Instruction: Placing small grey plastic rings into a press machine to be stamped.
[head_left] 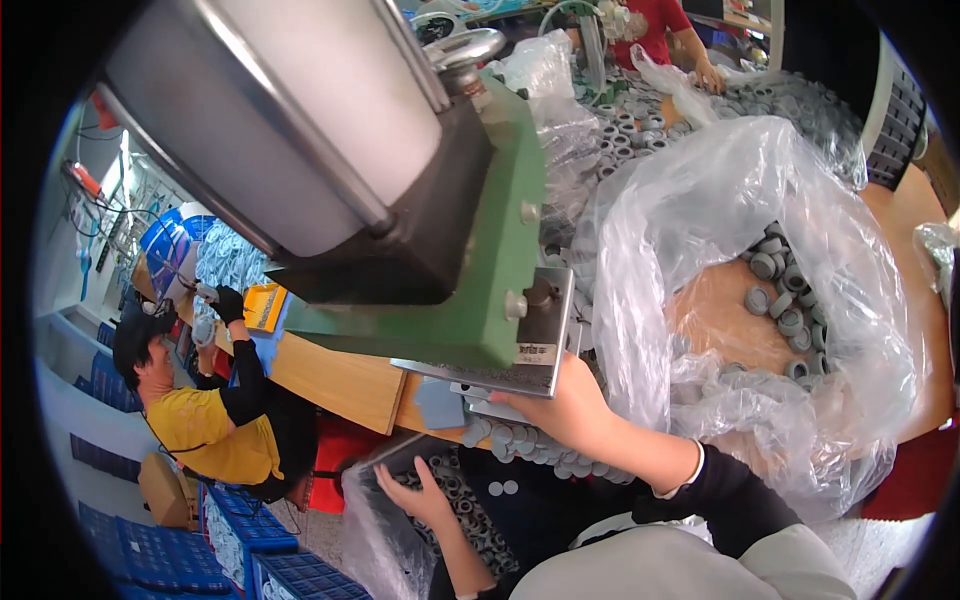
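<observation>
My left hand (424, 494) is over a plastic-lined bin of small grey ring-shaped parts (470, 500), its fingers spread and nothing seen in them. My right hand (572, 408) reaches in at the steel plate (550, 340) under a green press (525, 220). That plate hides most of its fingers, so what they hold, if anything, does not show. Below this hand, flat grey discs (500, 436) lie in rows along the table edge. Two more pale discs (503, 488) rest on dark cloth near my lap.
An open clear plastic bag (640, 280) with grey rings (790, 320) stands on the table at right. More grey rings are heaped behind it, by a person in red (655, 25). A person in yellow (215, 430) works at left near blue crates (245, 520).
</observation>
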